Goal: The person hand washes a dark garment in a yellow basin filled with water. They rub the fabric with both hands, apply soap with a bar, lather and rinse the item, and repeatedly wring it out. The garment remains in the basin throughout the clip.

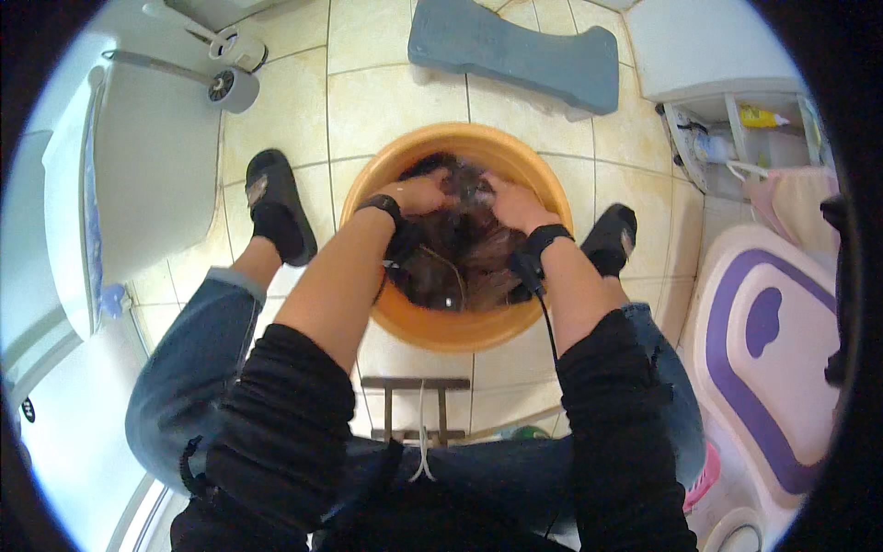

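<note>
An orange plastic basin point(459, 334) stands on the tiled floor between my feet, holding dark wet cloth point(483, 255) in water. My left hand point(424, 192) reaches into the basin from the left, its fingers at the upper part of the cloth. Opposite it, my right hand point(510, 200) has its fingers at the same bunch of cloth, a short gap from the left one. Both hands are partly blurred, and the fingertips are hidden in cloth and water, so their hold is unclear. Each wrist wears a black band; a black cable runs from the right one.
A grey-blue plastic stool point(514, 58) stands beyond the basin. Toilet brushes with holders point(238, 91) are at the upper left. On the right are a shelf unit with bottles point(735, 124) and a white and purple plastic tub point(731, 345). A small metal frame point(415, 383) is before my lap.
</note>
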A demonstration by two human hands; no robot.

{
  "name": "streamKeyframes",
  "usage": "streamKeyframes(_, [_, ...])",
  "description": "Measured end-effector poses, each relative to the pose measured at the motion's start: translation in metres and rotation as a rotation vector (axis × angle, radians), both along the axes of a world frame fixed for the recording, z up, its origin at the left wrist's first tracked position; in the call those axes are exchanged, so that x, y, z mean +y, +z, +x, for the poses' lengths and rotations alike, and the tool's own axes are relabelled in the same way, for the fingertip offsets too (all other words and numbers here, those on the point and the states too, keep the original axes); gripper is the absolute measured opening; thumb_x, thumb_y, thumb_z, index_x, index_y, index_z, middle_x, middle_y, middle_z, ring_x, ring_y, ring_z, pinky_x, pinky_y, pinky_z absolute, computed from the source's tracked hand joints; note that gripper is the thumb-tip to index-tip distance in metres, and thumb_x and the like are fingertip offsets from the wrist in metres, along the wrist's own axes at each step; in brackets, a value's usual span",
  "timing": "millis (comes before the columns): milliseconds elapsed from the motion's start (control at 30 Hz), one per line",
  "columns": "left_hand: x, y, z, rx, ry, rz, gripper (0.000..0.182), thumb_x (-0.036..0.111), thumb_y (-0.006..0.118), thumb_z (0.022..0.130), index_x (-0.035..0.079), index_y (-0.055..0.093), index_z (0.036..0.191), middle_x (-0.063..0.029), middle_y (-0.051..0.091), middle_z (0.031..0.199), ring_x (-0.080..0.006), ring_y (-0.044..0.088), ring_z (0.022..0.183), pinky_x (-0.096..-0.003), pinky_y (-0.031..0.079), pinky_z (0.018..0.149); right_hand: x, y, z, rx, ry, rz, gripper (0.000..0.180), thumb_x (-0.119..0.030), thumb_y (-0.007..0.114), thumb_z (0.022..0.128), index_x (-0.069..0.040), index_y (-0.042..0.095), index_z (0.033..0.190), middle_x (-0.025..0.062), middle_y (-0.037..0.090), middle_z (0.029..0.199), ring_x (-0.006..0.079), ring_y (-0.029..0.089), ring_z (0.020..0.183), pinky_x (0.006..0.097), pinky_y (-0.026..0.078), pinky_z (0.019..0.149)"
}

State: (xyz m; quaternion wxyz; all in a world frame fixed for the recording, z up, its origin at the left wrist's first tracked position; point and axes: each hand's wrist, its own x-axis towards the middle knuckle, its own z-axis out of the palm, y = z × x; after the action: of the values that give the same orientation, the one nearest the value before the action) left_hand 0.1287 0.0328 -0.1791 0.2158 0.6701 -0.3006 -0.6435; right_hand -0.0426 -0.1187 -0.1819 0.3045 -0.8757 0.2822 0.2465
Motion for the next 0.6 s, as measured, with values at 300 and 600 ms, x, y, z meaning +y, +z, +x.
streamKeyframes(300, [0.109,0.071,-0.093,-0.733,-0.16,-0.234,0.11,0.02,0.082,0.081,0.032,0.014,0.166,-0.0196,0.02,0.17,-0.059,0.042,0.137,-0.0616,0.041,0.115,0.114,0.102,-0.079,-0.024,-0.056,-0.108,0.095,-0.054,0.085,0.077,-0.035,0.039,0.157,0.0309,0.051,0.144,0.0462,0.064,0.117,0.0531,0.055,0.097])
streamKeyframes(600, [0.071,-0.02,-0.107,-0.983,-0.335,-0.031,0.085,0.009,0.063,0.094,0.025,0.021,0.167,-0.0285,0.016,0.169,-0.0512,0.052,0.133,-0.0488,0.058,0.099,0.114,0.025,-0.042,0.239,0.128,-0.303,0.111,-0.05,0.086,0.076,-0.035,0.022,0.166,0.0246,0.03,0.162,0.0452,0.048,0.134,0.054,0.055,0.094])
